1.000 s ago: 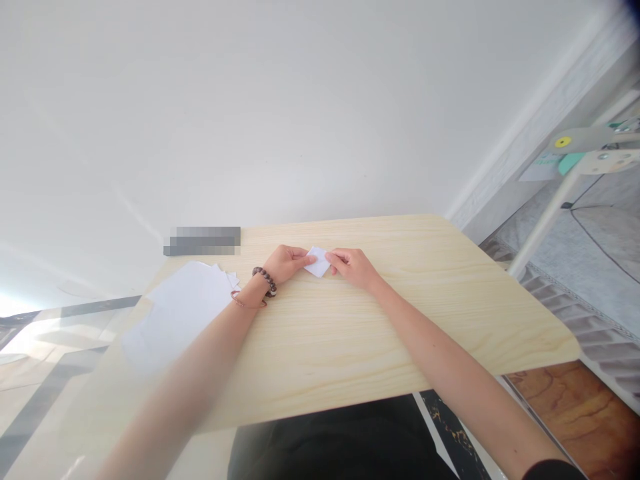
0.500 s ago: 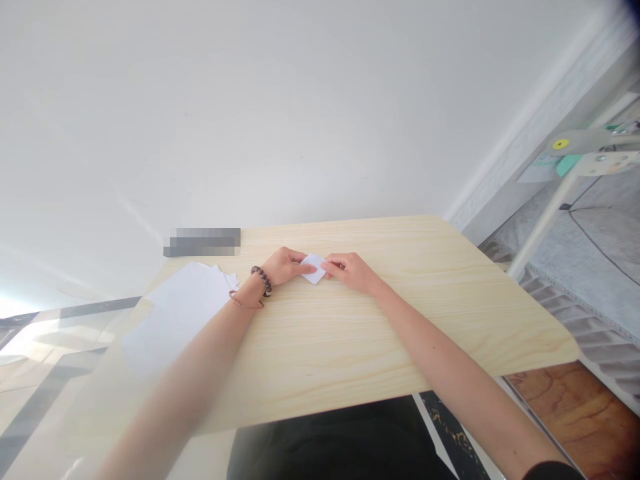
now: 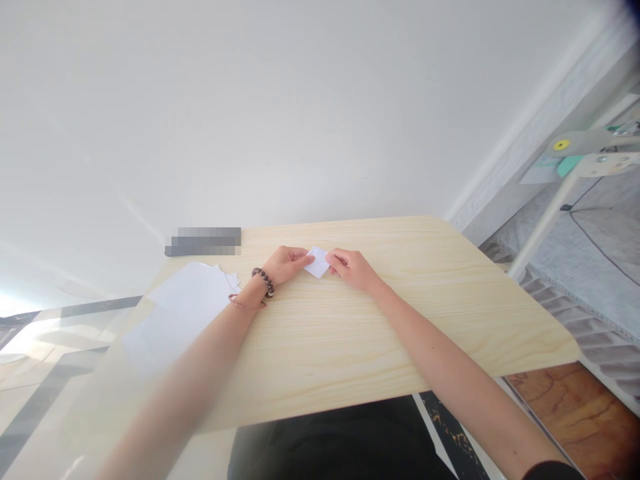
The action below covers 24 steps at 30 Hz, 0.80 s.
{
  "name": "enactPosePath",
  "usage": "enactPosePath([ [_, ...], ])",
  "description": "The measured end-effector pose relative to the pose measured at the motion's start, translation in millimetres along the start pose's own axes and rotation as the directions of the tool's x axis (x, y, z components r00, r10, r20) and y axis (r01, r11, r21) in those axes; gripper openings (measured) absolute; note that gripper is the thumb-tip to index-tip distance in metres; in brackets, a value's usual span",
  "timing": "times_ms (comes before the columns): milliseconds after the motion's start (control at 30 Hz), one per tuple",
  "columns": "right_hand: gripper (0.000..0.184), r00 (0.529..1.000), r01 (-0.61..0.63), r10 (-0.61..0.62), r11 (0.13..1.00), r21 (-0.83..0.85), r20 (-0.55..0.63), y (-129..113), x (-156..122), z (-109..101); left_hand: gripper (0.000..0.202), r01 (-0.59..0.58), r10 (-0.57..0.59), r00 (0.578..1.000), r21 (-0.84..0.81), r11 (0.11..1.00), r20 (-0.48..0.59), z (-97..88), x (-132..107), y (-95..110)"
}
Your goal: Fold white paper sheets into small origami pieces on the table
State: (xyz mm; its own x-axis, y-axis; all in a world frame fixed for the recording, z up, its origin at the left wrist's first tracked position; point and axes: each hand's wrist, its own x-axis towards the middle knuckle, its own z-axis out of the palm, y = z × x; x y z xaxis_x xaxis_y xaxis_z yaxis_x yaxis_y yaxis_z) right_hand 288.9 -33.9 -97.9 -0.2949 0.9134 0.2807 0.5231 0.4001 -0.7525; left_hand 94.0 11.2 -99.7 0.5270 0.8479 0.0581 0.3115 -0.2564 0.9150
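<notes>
A small folded piece of white paper [image 3: 319, 263] lies on the light wooden table [image 3: 350, 333], far from me near the middle. My left hand [image 3: 287, 263], with a bead bracelet on the wrist, is curled with its fingertips pinching the paper's left edge. My right hand [image 3: 353, 266] is curled on the other side, its fingertips pressing the paper's right edge. Both hands rest on the tabletop.
A loose stack of white paper sheets [image 3: 183, 303] lies at the table's left end. A dark blurred object [image 3: 203, 241] sits by the wall at the back left. A white stand with a grey and teal top [image 3: 575, 160] is beyond the table's right edge.
The hands and the paper slid slightly left half a second ago and are now back slightly to the right. The paper stays pinched between both hands.
</notes>
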Motion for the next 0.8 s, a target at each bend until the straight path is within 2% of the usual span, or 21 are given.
enactPosePath([
  [267, 0.033, 0.993, 0.073, -0.065, 0.994, -0.081, 0.102, -0.3, -1.0, 2.5, 0.040, 0.002, -0.002, 1.000, -0.052, 0.999, -0.009, 1.5, 0.1, -0.4],
  [500, 0.033, 0.999, 0.043, -0.041, 0.998, -0.055, 0.037, -1.4, -0.2, 2.3, 0.041, -0.002, 0.001, 0.999, -0.041, 0.999, -0.043, 1.3, 0.0, 0.2],
  [800, 0.034, 0.999, 0.010, -0.008, 0.999, -0.045, 0.053, -3.6, -0.8, 1.4, 0.042, 0.028, -0.027, 0.998, 0.016, 0.999, -0.061, 1.8, 0.1, 0.7],
])
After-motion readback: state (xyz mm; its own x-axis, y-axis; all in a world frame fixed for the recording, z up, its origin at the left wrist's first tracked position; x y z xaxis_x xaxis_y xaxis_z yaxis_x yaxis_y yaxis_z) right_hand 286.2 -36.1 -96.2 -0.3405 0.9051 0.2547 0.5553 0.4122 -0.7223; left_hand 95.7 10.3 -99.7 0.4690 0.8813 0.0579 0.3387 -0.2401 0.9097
